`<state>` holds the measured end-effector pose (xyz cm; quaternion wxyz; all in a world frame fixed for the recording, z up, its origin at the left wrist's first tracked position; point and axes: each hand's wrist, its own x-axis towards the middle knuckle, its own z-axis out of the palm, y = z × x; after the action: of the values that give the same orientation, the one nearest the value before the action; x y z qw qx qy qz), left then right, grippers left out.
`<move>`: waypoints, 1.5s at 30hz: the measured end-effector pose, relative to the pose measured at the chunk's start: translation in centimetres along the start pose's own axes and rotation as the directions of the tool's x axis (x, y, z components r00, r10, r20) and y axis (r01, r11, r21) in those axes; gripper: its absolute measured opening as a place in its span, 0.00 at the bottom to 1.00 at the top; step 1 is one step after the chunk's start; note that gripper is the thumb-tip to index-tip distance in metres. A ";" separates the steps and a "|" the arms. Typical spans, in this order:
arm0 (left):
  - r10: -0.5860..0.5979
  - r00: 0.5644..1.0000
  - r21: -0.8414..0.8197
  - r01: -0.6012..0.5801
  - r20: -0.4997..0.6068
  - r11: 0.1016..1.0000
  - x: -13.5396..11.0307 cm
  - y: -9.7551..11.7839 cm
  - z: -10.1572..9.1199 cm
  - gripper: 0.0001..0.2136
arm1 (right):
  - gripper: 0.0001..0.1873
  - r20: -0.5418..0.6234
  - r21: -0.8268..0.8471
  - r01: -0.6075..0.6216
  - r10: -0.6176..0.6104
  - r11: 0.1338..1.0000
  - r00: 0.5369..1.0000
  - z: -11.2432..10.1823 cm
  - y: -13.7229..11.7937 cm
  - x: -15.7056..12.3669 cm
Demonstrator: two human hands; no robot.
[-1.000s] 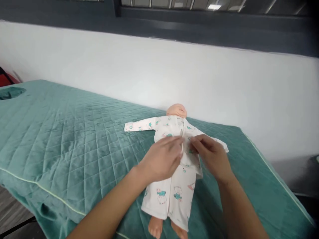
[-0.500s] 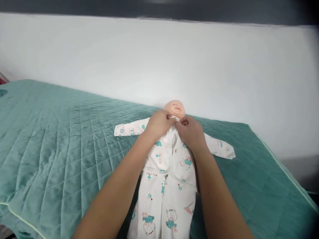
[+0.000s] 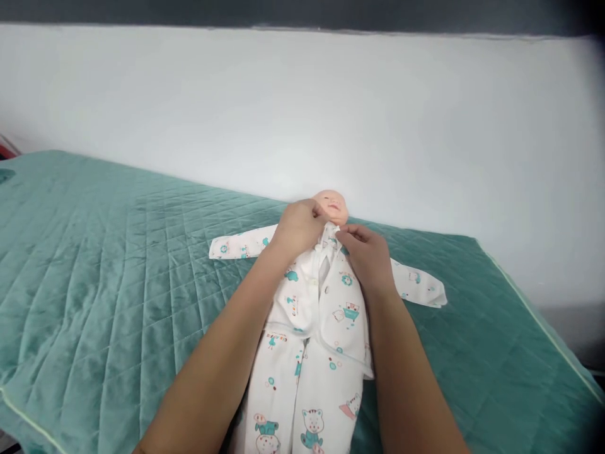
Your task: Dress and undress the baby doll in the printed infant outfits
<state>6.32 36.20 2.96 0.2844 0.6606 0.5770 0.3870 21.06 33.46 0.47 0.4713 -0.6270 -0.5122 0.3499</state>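
The doll lies on its back on the green quilted cover, its head close to the white wall and its legs running toward the person. Its white shirt has a small teal print, and both sleeves are spread out to the sides. The collar sits between the two hands, just below the doll's chin.

The left hand is bent over the left side of the neck opening, thumb and index finger drawn narrow at the collar's edge; I cannot tell whether cloth is caught between them. The right hand pinches the collar's other edge between thumb and index finger, the tips just under the chin. A little collar cloth shows between the two sets of fingers, which are near each other but apart.

Below the fingers the shirt front parts in a narrow gap, with a small button beside it. The hem rests over the printed trousers, which lie between the forearms and run out of view at the bottom.
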 end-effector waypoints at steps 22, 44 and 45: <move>0.062 0.996 -0.191 -0.073 -0.062 0.979 -0.7 -2.0 2.3 0.06 | 0.15 0.034 0.087 0.119 -0.122 0.989 0.992 0.2 0.8 0.1; 0.071 0.997 -0.155 -0.071 -0.011 0.985 -1.1 -1.9 2.3 0.12 | 0.11 0.131 -0.008 0.361 -0.357 0.932 0.925 0.3 2.4 1.9; 0.058 0.998 -0.157 -0.058 -0.009 0.986 -1.1 -1.9 2.3 0.14 | 0.10 0.146 0.011 0.357 -0.355 0.934 0.924 0.3 2.4 1.9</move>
<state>7.16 35.63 -0.05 0.3232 0.6518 0.5258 0.4408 21.97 35.31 -1.86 0.4834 -0.5002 -0.6532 0.2992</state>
